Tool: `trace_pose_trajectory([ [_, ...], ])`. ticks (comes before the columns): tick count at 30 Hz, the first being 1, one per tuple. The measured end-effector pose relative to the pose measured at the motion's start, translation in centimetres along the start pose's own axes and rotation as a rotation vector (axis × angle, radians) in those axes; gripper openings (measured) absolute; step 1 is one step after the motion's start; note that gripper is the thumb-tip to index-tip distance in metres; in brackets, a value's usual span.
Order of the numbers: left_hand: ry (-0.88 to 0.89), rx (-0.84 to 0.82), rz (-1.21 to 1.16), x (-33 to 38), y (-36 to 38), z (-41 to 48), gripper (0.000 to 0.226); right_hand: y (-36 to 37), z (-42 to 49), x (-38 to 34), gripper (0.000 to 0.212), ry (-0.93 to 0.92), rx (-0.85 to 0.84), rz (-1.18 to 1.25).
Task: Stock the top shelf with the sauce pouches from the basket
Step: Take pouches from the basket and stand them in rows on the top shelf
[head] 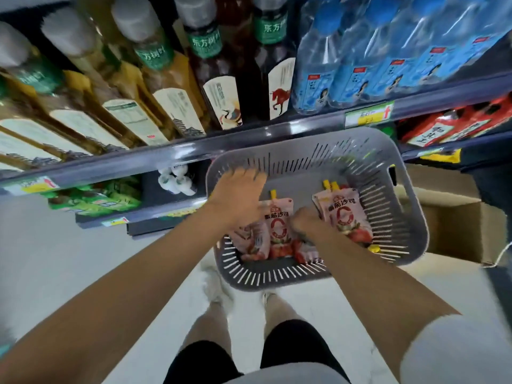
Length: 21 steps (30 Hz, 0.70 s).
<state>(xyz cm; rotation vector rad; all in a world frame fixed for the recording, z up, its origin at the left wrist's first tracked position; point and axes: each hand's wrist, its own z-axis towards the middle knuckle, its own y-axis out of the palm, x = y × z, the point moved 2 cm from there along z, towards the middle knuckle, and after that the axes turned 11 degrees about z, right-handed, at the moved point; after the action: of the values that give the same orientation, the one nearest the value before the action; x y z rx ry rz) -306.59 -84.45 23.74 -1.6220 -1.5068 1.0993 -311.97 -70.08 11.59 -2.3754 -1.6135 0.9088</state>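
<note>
Both my arms reach forward and down into the grey slotted basket (410,206), bare to the short sleeve (457,353) on my right shoulder. My left hand (238,195) is flat, palm down, wrist straight, its fingers (249,173) spread wide and blurred, pointing at the far wall of the basket. They hold nothing; they hover over the left part of the basket floor, with the nearest sauce pouch (278,217) just below and to the right of them.

My right hand (306,221) is lower in the basket, curled downward with the knuckles up. Its fingers are tucked under and out of sight, pressed among the pouches, so I cannot tell whether they have closed on one. It sits between the upright middle pouch on its left and another pouch (343,214) on its right, which leans on the basket's right wall with two yellow spouts (331,185) sticking up beyond my knuckles.

More pink pouches (253,242) lie flat under my left wrist, against the near wall. All the pouches I can see are inside the basket.

Beyond my left fingers runs the edge of a shelf (155,159) carrying tea bottles (219,67) and blue water bottles (360,56). Past my right fingers, outside the basket, stands an open cardboard box (454,217). Below my forearms are my legs on the pale floor (69,245).
</note>
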Motion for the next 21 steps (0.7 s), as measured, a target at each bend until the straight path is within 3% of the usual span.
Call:
trace_pose_trajectory([
  [2, 0.080, -0.137, 0.149, -0.2, 1.0, 0.4, 0.068, 0.3, 0.8, -0.1, 0.034, 0.021, -0.035, -0.014],
  [5, 0.082, -0.409, 0.301, -0.3, 2.4, 0.4, 0.090, 0.5, 1.6, 0.1, 0.042, 0.030, -0.020, -0.032],
  [7, 0.076, -0.500, 0.375, -0.2, 2.9, 0.5, 0.102, 0.9, 1.7, -0.1, 0.058, -0.001, 0.054, -0.073],
  [12, 0.108, -0.572, 0.438, 0.7, 1.7, 1.7, 0.052, 2.4, 1.0, -1.8, 0.065, -0.255, 0.099, -0.051],
  [15, 0.152, -0.624, 0.474, 1.3, 0.9, 2.5, 0.044, 2.4, 1.9, -1.2, 0.072, -0.016, 0.093, 0.014],
  [17, 0.161, -0.637, 0.502, 1.7, 1.0, 3.2, 0.049, 2.2, 2.5, -0.5, 0.063, 0.161, 0.082, 0.154],
  [21, 0.280, -0.560, 0.589, 2.8, 1.4, 3.9, 0.050, 1.4, 3.4, 0.6, 0.023, 0.183, 0.025, 0.304],
])
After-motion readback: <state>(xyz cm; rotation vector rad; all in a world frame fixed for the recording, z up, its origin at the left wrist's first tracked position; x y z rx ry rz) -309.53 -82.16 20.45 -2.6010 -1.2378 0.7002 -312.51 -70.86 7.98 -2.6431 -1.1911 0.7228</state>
